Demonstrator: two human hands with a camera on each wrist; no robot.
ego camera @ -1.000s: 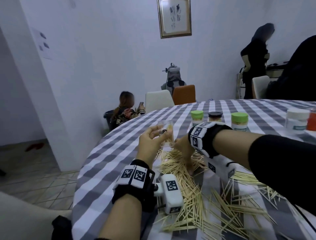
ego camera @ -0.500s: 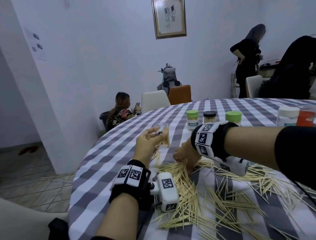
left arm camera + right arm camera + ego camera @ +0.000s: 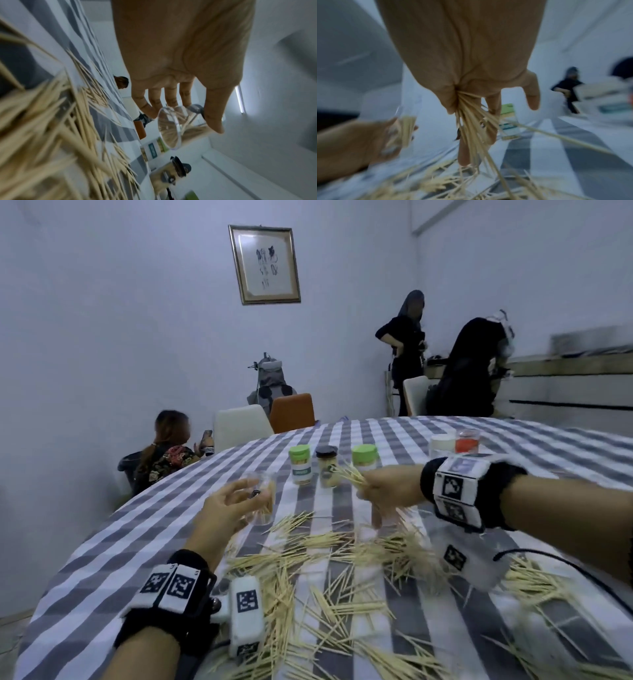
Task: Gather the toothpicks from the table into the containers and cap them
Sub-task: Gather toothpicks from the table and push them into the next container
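Observation:
My left hand (image 3: 233, 505) holds a clear open container (image 3: 262, 498) above the table, partly filled with toothpicks; in the left wrist view the container (image 3: 173, 129) sits between thumb and fingers. My right hand (image 3: 380, 491) is lifted off the table to the container's right and pinches a bundle of toothpicks (image 3: 347, 475), which fans out between thumb and fingers (image 3: 474, 121) in the right wrist view. Many loose toothpicks (image 3: 329, 570) lie scattered on the checked tablecloth (image 3: 113, 546).
Behind the hands stand two green-capped containers (image 3: 299, 463) (image 3: 364, 457) and a black-capped one (image 3: 327, 465). A white jar (image 3: 442, 445) and a red-filled jar (image 3: 467, 440) sit further right. Chairs and several people are beyond the table.
My right hand has risen from the toothpick pile with a bundle of toothpicks and moved up and right. My left hand has kept the container raised.

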